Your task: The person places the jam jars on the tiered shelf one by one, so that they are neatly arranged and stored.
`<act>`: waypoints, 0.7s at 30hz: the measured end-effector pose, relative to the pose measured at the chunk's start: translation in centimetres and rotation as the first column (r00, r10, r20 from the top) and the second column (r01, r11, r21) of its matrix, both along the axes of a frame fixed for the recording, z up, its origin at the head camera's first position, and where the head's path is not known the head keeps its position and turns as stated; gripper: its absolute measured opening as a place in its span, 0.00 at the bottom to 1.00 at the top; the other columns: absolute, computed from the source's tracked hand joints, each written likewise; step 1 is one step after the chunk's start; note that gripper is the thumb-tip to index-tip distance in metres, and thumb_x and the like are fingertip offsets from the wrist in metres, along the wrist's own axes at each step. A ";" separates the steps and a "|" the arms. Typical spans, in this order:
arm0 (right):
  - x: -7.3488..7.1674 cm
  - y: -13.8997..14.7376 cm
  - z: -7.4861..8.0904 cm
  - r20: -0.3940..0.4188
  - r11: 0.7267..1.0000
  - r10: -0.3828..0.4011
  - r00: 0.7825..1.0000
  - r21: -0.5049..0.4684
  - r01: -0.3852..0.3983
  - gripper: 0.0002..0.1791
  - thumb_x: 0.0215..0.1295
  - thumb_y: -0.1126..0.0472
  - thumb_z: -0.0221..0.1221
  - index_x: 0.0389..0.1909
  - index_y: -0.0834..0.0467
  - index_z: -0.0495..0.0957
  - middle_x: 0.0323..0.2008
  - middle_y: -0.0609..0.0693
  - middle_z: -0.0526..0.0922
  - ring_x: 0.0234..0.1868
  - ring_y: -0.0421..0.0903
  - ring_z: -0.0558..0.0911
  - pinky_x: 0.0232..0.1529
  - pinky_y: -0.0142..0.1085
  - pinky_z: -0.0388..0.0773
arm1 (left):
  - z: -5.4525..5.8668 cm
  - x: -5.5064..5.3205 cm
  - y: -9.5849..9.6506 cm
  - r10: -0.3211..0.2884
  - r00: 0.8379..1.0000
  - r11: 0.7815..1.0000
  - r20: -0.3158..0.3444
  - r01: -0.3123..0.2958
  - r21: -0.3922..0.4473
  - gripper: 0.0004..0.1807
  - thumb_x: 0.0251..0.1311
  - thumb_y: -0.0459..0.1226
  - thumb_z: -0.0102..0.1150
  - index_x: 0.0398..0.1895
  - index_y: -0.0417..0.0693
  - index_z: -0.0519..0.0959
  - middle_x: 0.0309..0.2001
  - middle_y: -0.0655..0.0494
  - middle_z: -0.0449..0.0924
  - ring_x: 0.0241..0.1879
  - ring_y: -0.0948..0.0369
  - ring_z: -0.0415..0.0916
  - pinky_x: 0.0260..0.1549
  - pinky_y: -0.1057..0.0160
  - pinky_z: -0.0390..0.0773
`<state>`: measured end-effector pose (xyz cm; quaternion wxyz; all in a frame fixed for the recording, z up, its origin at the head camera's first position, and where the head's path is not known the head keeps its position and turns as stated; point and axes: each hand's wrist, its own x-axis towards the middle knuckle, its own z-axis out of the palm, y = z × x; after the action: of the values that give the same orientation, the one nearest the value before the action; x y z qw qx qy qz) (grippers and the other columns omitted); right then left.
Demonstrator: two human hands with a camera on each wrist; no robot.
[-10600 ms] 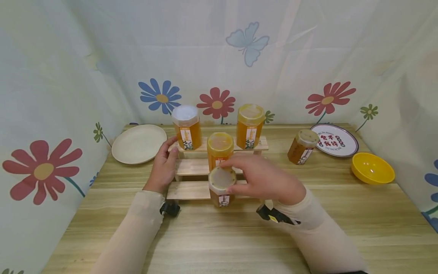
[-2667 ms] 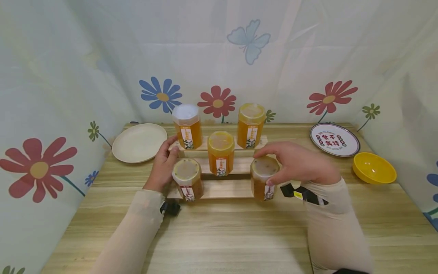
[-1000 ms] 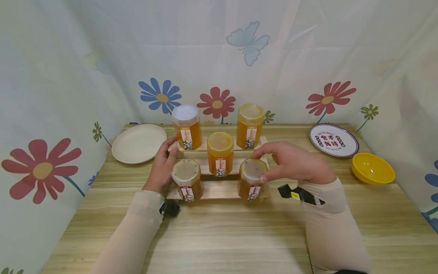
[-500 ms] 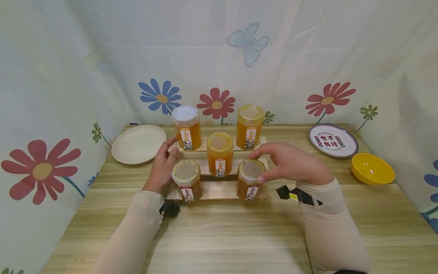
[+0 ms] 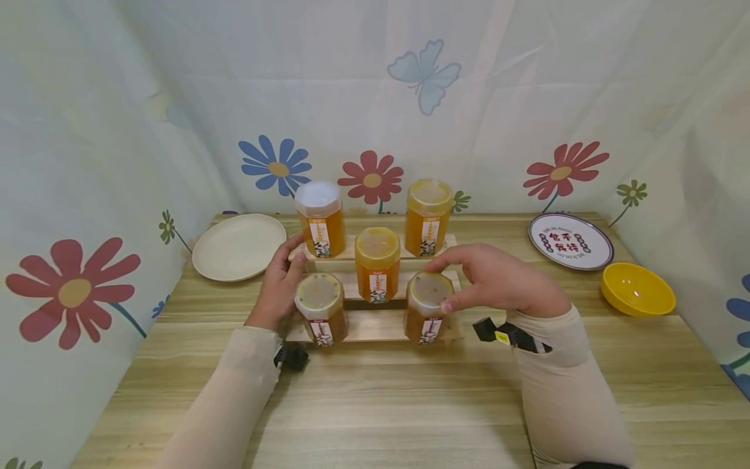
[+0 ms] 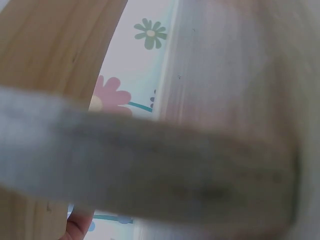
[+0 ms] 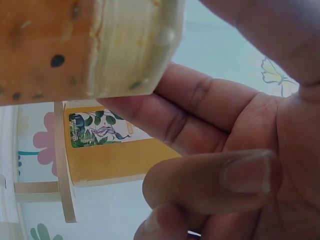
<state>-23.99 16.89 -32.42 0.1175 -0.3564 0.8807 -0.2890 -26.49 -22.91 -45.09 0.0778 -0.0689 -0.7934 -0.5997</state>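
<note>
A three-step wooden display stand (image 5: 375, 324) bears several octagonal jars with amber contents. At its left end my left hand (image 5: 278, 286) grips the upper step; in the left wrist view a fingertip (image 6: 78, 224) shows beside blurred wood. My right hand (image 5: 498, 280) holds the lid of the front-right jar (image 5: 430, 309), thumb in front and fingers behind. Dark specks show inside that jar in the right wrist view. Opposite it, the front-left jar (image 5: 321, 309) stands on the lowest step. A middle jar (image 5: 377, 267) and two rear jars, left (image 5: 321, 221) and right (image 5: 430, 218), stand higher.
A cream plate (image 5: 239, 247) lies at the back left of the wood-grain table (image 5: 375, 410). To the right are a white plate (image 5: 562, 225) with red lettering and a yellow bowl (image 5: 637, 290). A flowered curtain (image 5: 328, 98) encloses the back and sides.
Earlier, one speckled jar was at the lowest step's middle and another on the table; both now occupy that step's ends. The right hand has slid its jar left. The left hand stayed put.
</note>
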 end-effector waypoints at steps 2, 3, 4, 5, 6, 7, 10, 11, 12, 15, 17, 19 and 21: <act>0.0 0.0 0.0 0.005 1.000 0.001 1.000 0.004 -0.001 0.33 0.55 0.55 0.80 0.62 0.56 0.83 0.61 0.50 0.84 0.63 0.53 0.79 0.68 0.58 0.72 | -0.1 -0.1 0.0 0.001 1.000 1.000 0.000 -0.001 0.001 0.29 0.85 0.46 0.42 0.83 0.51 0.59 0.76 0.44 0.66 0.64 0.45 0.72 0.54 0.69 0.73; -0.1 0.0 0.0 0.008 1.000 0.001 1.000 0.004 -0.001 0.33 0.56 0.55 0.80 0.63 0.56 0.83 0.61 0.50 0.84 0.64 0.53 0.79 0.68 0.58 0.72 | -0.1 -0.2 0.0 0.002 1.000 1.000 -0.001 -0.002 0.002 0.29 0.85 0.46 0.42 0.83 0.51 0.59 0.76 0.44 0.66 0.64 0.44 0.72 0.54 0.69 0.73; -0.1 0.0 0.0 0.009 1.000 0.001 1.000 0.005 -0.001 0.33 0.56 0.55 0.80 0.63 0.56 0.83 0.62 0.51 0.84 0.64 0.54 0.79 0.68 0.59 0.72 | -0.2 -0.2 0.0 0.004 1.000 1.000 -0.001 -0.004 0.003 0.29 0.85 0.46 0.42 0.83 0.51 0.59 0.76 0.44 0.66 0.64 0.44 0.73 0.54 0.69 0.73; -0.1 0.0 0.0 0.010 1.000 0.000 1.000 0.004 0.000 0.33 0.56 0.55 0.80 0.63 0.56 0.82 0.61 0.51 0.84 0.64 0.54 0.79 0.68 0.59 0.72 | -0.2 -0.3 0.0 0.004 1.000 1.000 0.001 -0.004 0.003 0.29 0.85 0.46 0.43 0.83 0.51 0.59 0.76 0.44 0.66 0.63 0.44 0.73 0.53 0.69 0.73; -0.1 0.0 -0.1 0.008 1.000 -0.001 1.000 0.005 0.001 0.33 0.56 0.55 0.80 0.63 0.57 0.82 0.61 0.51 0.84 0.64 0.54 0.79 0.68 0.59 0.72 | -0.3 -0.4 0.0 0.002 1.000 1.000 -0.001 -0.002 0.008 0.29 0.85 0.46 0.43 0.83 0.51 0.60 0.75 0.44 0.67 0.63 0.43 0.73 0.53 0.69 0.73; -0.2 0.0 -0.1 0.007 1.000 -0.002 1.000 0.004 0.002 0.33 0.56 0.55 0.80 0.63 0.57 0.82 0.62 0.51 0.84 0.64 0.54 0.79 0.68 0.59 0.72 | -0.3 -0.4 0.0 0.001 1.000 1.000 -0.002 -0.001 0.011 0.29 0.85 0.46 0.43 0.83 0.50 0.60 0.75 0.43 0.67 0.63 0.43 0.73 0.53 0.69 0.73; -0.3 0.1 -0.4 -0.004 1.000 0.002 1.000 -0.001 -0.002 0.33 0.57 0.54 0.80 0.63 0.58 0.82 0.62 0.52 0.84 0.64 0.55 0.79 0.68 0.60 0.72 | -0.4 -0.5 0.0 -0.003 1.000 1.000 0.003 0.003 0.019 0.29 0.85 0.46 0.44 0.82 0.50 0.60 0.75 0.43 0.67 0.64 0.42 0.73 0.53 0.69 0.74; -0.3 0.1 -0.4 -0.009 1.000 0.004 1.000 -0.004 -0.004 0.32 0.57 0.54 0.80 0.63 0.58 0.82 0.62 0.52 0.84 0.64 0.55 0.79 0.67 0.60 0.72 | -0.5 -0.5 0.1 -0.003 1.000 1.000 0.007 0.003 0.020 0.29 0.85 0.46 0.44 0.83 0.51 0.60 0.75 0.44 0.67 0.64 0.42 0.73 0.54 0.69 0.74; -0.3 0.2 -0.5 -0.012 1.000 0.007 1.000 -0.006 -0.007 0.32 0.57 0.54 0.79 0.63 0.58 0.83 0.62 0.52 0.84 0.63 0.55 0.79 0.67 0.60 0.72 | -0.5 -0.5 0.1 -0.001 1.000 1.000 0.009 0.001 0.023 0.29 0.85 0.46 0.44 0.83 0.51 0.60 0.75 0.44 0.67 0.64 0.42 0.73 0.55 0.68 0.74; -0.3 0.4 -0.8 -0.016 1.000 0.007 1.000 -0.013 -0.007 0.32 0.58 0.52 0.79 0.63 0.57 0.83 0.62 0.51 0.84 0.63 0.55 0.79 0.66 0.58 0.73 | -0.8 -0.2 0.1 0.014 1.000 1.000 0.025 -0.014 0.019 0.29 0.84 0.46 0.46 0.83 0.54 0.61 0.76 0.46 0.67 0.65 0.43 0.73 0.59 0.62 0.73; -0.2 0.6 -0.9 -0.012 1.000 -0.010 1.000 -0.016 0.010 0.33 0.58 0.49 0.79 0.63 0.56 0.83 0.62 0.50 0.84 0.61 0.53 0.80 0.63 0.54 0.76 | -1.0 -0.1 0.0 0.026 0.999 0.999 0.027 -0.026 0.018 0.29 0.84 0.46 0.46 0.83 0.54 0.61 0.77 0.47 0.67 0.66 0.45 0.73 0.64 0.55 0.73; -0.1 0.9 -1.0 -0.008 0.999 -0.030 1.000 -0.023 0.030 0.33 0.58 0.48 0.78 0.63 0.55 0.82 0.62 0.48 0.84 0.54 0.52 0.81 0.56 0.48 0.80 | -1.2 0.0 -0.1 0.040 0.999 0.999 0.022 -0.041 0.022 0.29 0.84 0.45 0.46 0.83 0.52 0.62 0.78 0.48 0.66 0.70 0.48 0.70 0.70 0.50 0.69; 0.0 1.3 -1.1 -0.002 0.998 -0.057 0.998 -0.029 0.057 0.33 0.58 0.47 0.78 0.64 0.53 0.82 0.56 0.46 0.86 0.43 0.49 0.81 0.45 0.41 0.80 | -1.5 0.1 -0.3 0.054 0.999 0.998 0.006 -0.054 0.035 0.29 0.84 0.44 0.47 0.82 0.48 0.62 0.78 0.46 0.66 0.72 0.50 0.68 0.73 0.47 0.65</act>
<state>-23.99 18.20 -33.52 0.1030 -0.3332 0.8864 -0.3043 -26.39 -23.25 -46.60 0.0931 -0.0442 -0.7845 -0.6115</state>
